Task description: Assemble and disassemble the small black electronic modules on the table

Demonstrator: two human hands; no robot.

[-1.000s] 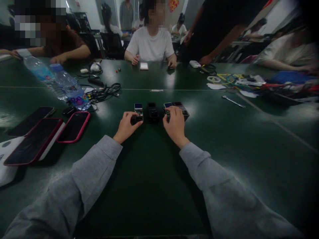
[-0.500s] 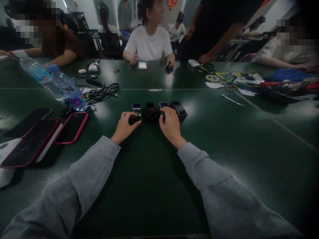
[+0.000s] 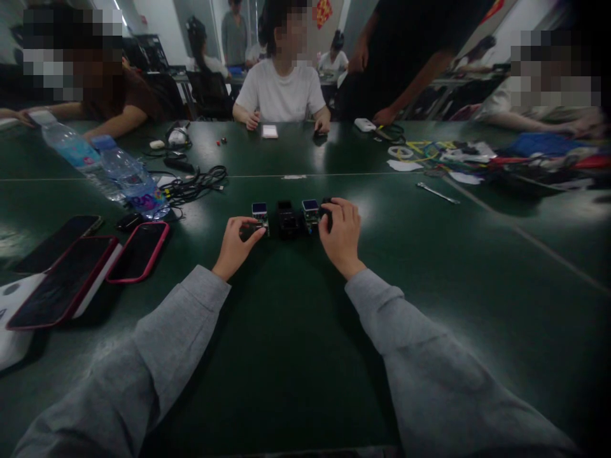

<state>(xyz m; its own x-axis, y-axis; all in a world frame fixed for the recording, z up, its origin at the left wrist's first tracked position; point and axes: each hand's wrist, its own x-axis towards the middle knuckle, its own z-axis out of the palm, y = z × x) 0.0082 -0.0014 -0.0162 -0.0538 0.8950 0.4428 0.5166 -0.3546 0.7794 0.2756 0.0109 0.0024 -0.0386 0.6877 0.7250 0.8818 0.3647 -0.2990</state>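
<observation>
A row of small devices lies on the dark green table [image 3: 296,331] in front of me. My left hand [image 3: 236,243] is curled on the leftmost device with a small blue screen [image 3: 260,215]. A black block [image 3: 286,219] sits in the middle. To its right is a second blue-screened device [image 3: 310,213]. My right hand [image 3: 342,235] lies over the black box [image 3: 327,205] at the right end, fingers bent around it. Both arms wear grey sleeves.
Three phones [image 3: 138,251] lie at the left beside two water bottles [image 3: 128,175] and a tangle of black cables [image 3: 195,181]. A metal tool [image 3: 436,193] and coloured clutter [image 3: 477,159] lie at the right. Several people sit or stand along the far side.
My right hand has shifted right, off the second blue-screened device and onto the black box at the row's end. My left hand has stayed on the left device.
</observation>
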